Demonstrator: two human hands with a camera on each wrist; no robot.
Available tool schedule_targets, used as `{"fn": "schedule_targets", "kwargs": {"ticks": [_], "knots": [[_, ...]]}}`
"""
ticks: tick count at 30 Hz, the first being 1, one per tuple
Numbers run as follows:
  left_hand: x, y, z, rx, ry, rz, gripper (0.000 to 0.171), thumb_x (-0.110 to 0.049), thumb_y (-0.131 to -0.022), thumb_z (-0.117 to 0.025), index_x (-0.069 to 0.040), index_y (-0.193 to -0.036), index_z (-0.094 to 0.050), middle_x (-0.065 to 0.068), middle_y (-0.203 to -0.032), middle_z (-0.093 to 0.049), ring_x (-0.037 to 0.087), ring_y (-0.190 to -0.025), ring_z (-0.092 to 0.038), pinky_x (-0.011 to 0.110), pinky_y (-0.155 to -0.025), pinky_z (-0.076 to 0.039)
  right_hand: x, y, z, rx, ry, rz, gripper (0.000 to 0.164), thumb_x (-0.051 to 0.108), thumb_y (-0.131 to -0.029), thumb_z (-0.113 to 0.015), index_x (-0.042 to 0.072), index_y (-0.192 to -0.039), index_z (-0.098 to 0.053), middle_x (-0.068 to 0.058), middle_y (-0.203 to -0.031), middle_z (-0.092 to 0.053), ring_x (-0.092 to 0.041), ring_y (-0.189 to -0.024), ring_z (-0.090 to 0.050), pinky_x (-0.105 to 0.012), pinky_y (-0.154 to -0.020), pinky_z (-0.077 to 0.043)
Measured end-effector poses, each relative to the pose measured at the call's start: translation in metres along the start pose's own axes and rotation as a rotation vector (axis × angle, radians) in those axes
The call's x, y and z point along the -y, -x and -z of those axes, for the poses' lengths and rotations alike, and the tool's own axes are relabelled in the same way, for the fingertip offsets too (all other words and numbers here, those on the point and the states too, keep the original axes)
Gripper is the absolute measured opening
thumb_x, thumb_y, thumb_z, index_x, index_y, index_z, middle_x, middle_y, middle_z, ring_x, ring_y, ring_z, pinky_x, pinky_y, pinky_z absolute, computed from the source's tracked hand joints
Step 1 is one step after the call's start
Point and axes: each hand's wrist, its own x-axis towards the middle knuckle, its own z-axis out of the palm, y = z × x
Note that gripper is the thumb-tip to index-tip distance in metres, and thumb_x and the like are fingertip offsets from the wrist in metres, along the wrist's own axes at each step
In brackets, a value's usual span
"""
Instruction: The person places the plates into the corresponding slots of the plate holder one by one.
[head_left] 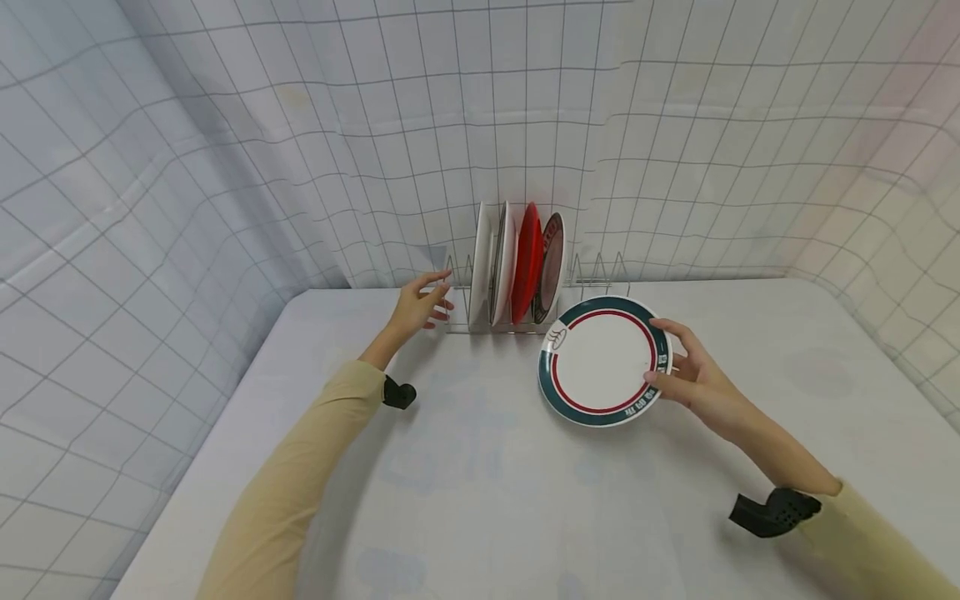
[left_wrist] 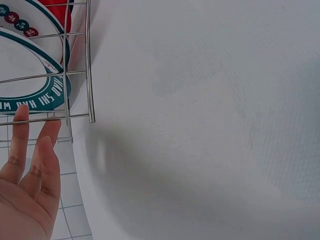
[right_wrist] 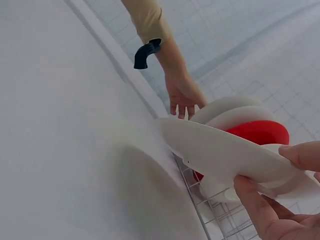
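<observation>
My right hand (head_left: pixel 701 383) pinches the right rim of a white plate (head_left: pixel 603 362) with a teal border and a red ring. The plate is held tilted in front of the right part of a wire dish rack (left_wrist: pixel 89 60), its underside showing in the right wrist view. My left hand (head_left: pixel 422 307) is at the rack's left end, fingers loosely extended; in the left wrist view its fingertips touch or nearly touch the end wire. Standing on edge in the rack are two white-sided plates (head_left: pixel 480 267), a red plate (head_left: pixel 527 262) and a brown-patterned plate (head_left: pixel 552 258).
The rack stands on a white tabletop (head_left: pixel 480 483), close to the back wall. White cloth with a dark grid (head_left: pixel 480 108) hangs behind and at both sides. Rack slots with bare wires show to the right of the plates.
</observation>
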Motion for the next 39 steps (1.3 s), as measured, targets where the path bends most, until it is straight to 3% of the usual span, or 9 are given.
{"fn": "schedule_targets", "kwargs": {"ticks": [9,16,21,28,35,39], "knots": [[-0.002,0.0,0.002,0.01,-0.013,-0.01,0.043,-0.037,-0.101,-0.048,-0.024,-0.142,-0.048,0.021,-0.1,-0.071,0.028,-0.08,-0.071,0.031,-0.058,-0.053,0.015,0.003,0.02,-0.048,-0.099,0.099,0.065,-0.005,-0.095,-0.05,0.026,-0.146,-0.023,-0.001,-0.123,-0.051,-0.007,-0.094,-0.066,-0.021,-0.081,-0.055],[-0.004,-0.001,0.003,0.025,-0.009,-0.007,0.043,-0.037,-0.101,-0.047,-0.025,-0.143,-0.047,0.024,-0.104,-0.07,0.035,-0.087,-0.07,0.028,-0.058,-0.051,0.028,-0.007,0.026,-0.105,-0.184,0.133,0.066,-0.008,-0.094,-0.051,0.025,-0.145,-0.025,-0.004,-0.126,-0.047,-0.009,-0.094,-0.066,-0.022,-0.078,-0.056],[-0.011,0.002,0.005,0.046,0.024,0.015,0.044,-0.034,-0.101,-0.048,-0.022,-0.144,-0.046,0.028,-0.108,-0.067,0.042,-0.093,-0.068,0.035,-0.062,-0.053,0.038,-0.019,0.026,-0.145,-0.24,0.131,0.066,-0.008,-0.093,-0.053,0.025,-0.143,-0.026,-0.005,-0.126,-0.045,-0.01,-0.092,-0.067,-0.022,-0.077,-0.056],[-0.025,0.01,0.006,0.075,0.063,0.032,0.045,-0.026,-0.102,-0.048,-0.014,-0.144,-0.045,0.033,-0.109,-0.065,0.049,-0.096,-0.065,0.038,-0.062,-0.053,0.051,-0.037,0.023,-0.184,-0.228,0.108,0.069,-0.006,-0.091,-0.057,0.023,-0.143,-0.022,-0.006,-0.125,-0.043,-0.009,-0.091,-0.066,-0.021,-0.076,-0.056],[-0.004,0.001,0.003,0.037,0.026,0.009,0.043,-0.035,-0.101,-0.049,-0.023,-0.143,-0.048,0.026,-0.105,-0.069,0.037,-0.087,-0.07,0.034,-0.059,-0.052,0.057,-0.052,0.012,-0.223,-0.143,0.099,0.069,0.0,-0.09,-0.063,0.023,-0.143,-0.025,-0.005,-0.122,-0.047,-0.007,-0.09,-0.066,-0.019,-0.076,-0.055],[0.0,0.0,0.003,0.031,0.008,0.0,0.043,-0.037,-0.101,-0.048,-0.025,-0.143,-0.048,0.025,-0.105,-0.069,0.036,-0.086,-0.07,0.031,-0.058,-0.052,0.06,-0.058,0.008,-0.242,-0.101,0.108,0.068,0.002,-0.089,-0.065,0.022,-0.143,-0.028,-0.005,-0.116,-0.052,-0.007,-0.086,-0.067,-0.019,-0.074,-0.055]]}}
